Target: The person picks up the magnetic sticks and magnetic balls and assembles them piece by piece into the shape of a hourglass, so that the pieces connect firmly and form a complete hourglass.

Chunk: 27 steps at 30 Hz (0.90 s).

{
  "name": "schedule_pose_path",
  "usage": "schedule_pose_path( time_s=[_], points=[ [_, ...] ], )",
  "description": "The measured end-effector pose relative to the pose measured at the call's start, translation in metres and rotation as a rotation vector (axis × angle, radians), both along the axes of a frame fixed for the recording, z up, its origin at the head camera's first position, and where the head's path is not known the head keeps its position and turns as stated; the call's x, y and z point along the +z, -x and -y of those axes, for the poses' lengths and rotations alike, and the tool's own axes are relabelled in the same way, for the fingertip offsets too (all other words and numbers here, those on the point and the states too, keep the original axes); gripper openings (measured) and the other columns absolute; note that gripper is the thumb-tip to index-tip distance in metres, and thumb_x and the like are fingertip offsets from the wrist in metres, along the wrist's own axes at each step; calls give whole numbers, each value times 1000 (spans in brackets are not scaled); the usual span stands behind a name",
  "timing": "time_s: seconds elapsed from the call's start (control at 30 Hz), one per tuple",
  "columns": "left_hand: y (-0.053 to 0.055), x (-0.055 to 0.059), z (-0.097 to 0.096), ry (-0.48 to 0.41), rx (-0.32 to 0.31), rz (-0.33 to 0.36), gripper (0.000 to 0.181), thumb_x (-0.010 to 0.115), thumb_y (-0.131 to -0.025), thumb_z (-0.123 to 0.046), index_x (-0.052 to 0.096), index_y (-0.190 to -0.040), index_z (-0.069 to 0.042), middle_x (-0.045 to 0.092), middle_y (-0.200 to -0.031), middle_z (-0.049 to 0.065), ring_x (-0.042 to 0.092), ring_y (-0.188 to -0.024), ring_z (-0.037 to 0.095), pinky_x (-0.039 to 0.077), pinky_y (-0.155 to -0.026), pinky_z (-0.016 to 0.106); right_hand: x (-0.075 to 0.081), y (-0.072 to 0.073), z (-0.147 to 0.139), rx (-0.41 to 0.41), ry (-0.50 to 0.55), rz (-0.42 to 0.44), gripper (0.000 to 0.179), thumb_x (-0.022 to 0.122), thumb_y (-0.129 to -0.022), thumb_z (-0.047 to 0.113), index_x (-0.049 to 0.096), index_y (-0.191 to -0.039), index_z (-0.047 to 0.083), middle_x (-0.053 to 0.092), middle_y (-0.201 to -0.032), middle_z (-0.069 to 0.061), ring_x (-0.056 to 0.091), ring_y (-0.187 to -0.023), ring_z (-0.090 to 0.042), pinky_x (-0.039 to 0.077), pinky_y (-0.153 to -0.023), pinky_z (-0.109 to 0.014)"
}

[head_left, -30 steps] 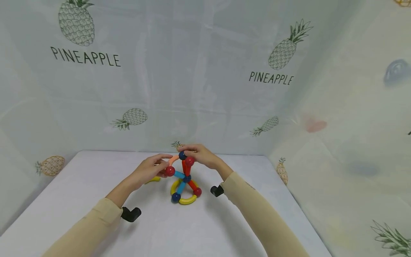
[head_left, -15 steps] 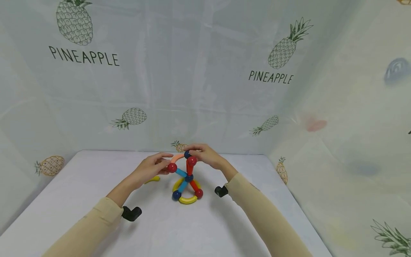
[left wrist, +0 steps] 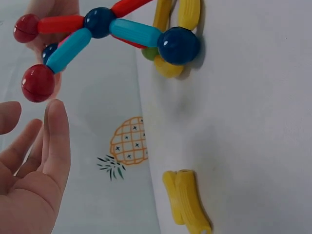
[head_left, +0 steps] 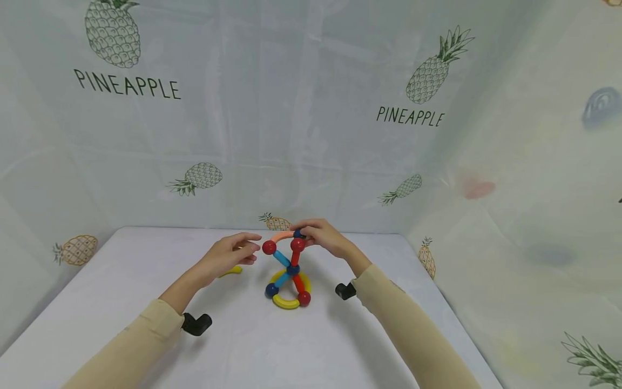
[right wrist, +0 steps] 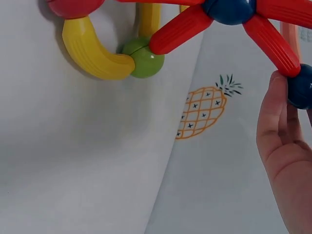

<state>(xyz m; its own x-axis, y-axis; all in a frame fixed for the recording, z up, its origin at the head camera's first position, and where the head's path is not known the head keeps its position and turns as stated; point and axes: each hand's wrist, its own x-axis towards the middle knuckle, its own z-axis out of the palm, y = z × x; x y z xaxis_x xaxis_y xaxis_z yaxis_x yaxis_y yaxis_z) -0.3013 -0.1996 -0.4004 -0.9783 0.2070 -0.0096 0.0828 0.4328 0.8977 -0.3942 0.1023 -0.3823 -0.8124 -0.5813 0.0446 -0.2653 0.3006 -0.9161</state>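
A figure of magnetic balls and sticks stands on the table, its central blue ball (head_left: 292, 269) joining red and light-blue sticks above a ring of yellow curved sticks (head_left: 285, 304). My right hand (head_left: 323, 237) pinches the upper blue ball (right wrist: 301, 88) at the back, where a red stick (right wrist: 273, 46) and a peach curved stick (head_left: 282, 236) meet. Just left of the upper-left red ball (left wrist: 38, 83), my left hand (head_left: 228, 256) hangs with loosely bent fingers, a small gap between them and the ball. A green ball (right wrist: 142, 57) sits in the base ring.
Two loose yellow curved sticks (left wrist: 187, 200) lie on the white table (head_left: 233, 346), behind the left hand in the head view. Past the table's back edge hangs a pineapple-print curtain (head_left: 301, 135). Black wrist pieces (head_left: 196, 324) stick out below both cuffs.
The figure has shifted to the right and turned somewhat, with my right hand moving right along with it. My left hand has come off the upper-left red ball and stayed about where it was.
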Motion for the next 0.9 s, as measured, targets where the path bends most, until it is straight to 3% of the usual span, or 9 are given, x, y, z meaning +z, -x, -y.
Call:
schedule_pose_path(
  time_s=[0.4,0.57,0.77,0.9],
  points=[
    [-2,-15,21,68,-3,-60,45,64,-108,-34,59,-149,-17,71,-125,11,73,-112,31,59,-101,46,1,-5,-14,6,12,30,40,48,-108,17,65,-142,2,74,-120,-13,72,-90,-19,60,-96,-31],
    [1,-23,34,136,22,-74,43,63,-108,-32,60,-149,-18,69,-131,15,72,-113,32,58,-102,48,-1,-6,-19,-7,46,83,42,47,-106,15,66,-142,1,74,-119,-11,67,-90,-24,60,-94,-30],
    [4,-30,46,178,24,-87,42,63,-109,-30,60,-148,-16,69,-134,16,71,-112,32,59,-97,47,-2,-8,-21,-12,75,131,41,48,-107,15,66,-141,0,74,-119,-11,64,-100,-39,59,-91,-26],
    [5,-34,51,209,13,-117,40,64,-108,-30,62,-146,-15,70,-131,15,71,-109,29,61,-92,43,-2,-9,-21,-6,73,120,41,48,-107,16,65,-142,0,73,-120,-12,67,-99,-35,59,-91,-25]
  ],
)
